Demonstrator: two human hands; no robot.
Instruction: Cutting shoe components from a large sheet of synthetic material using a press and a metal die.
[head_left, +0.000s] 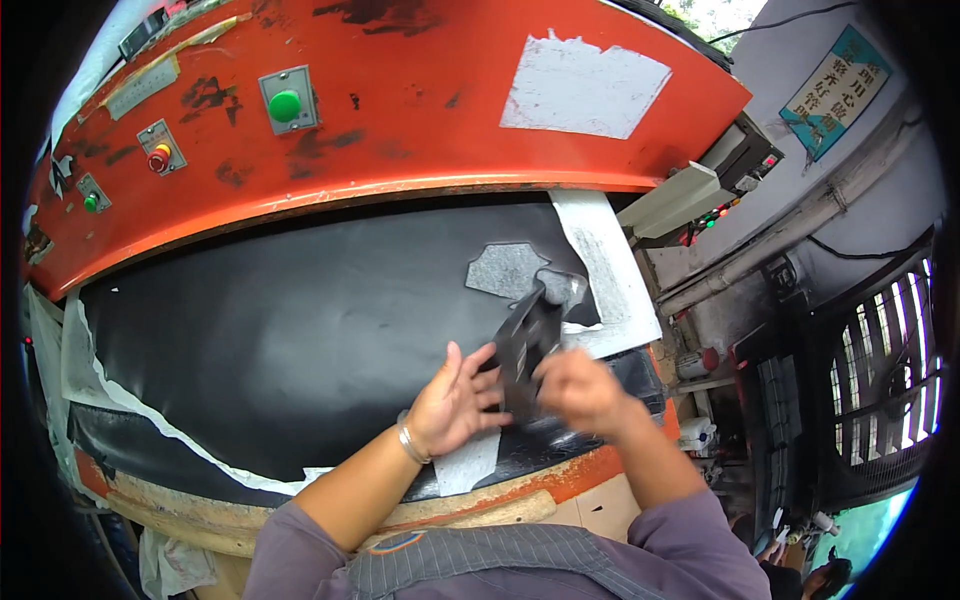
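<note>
My right hand is curled closed at the right edge of a dark, angular piece. Motion blurs that piece, so its exact kind is unclear. Palm up, my left hand has its fingers spread, the tips at or just beside the piece's left edge; touch cannot be made out. Beneath and beyond them a large black sheet lies over white backing. Past the dark piece, a grey cut-out shape shows in the sheet, with a smaller greyish patch beside it.
An orange machine beam with green and red push buttons spans the far side. White backing material shows at the sheet's right end. A worn wooden edge runs along the near side. At right stands a barred black fan.
</note>
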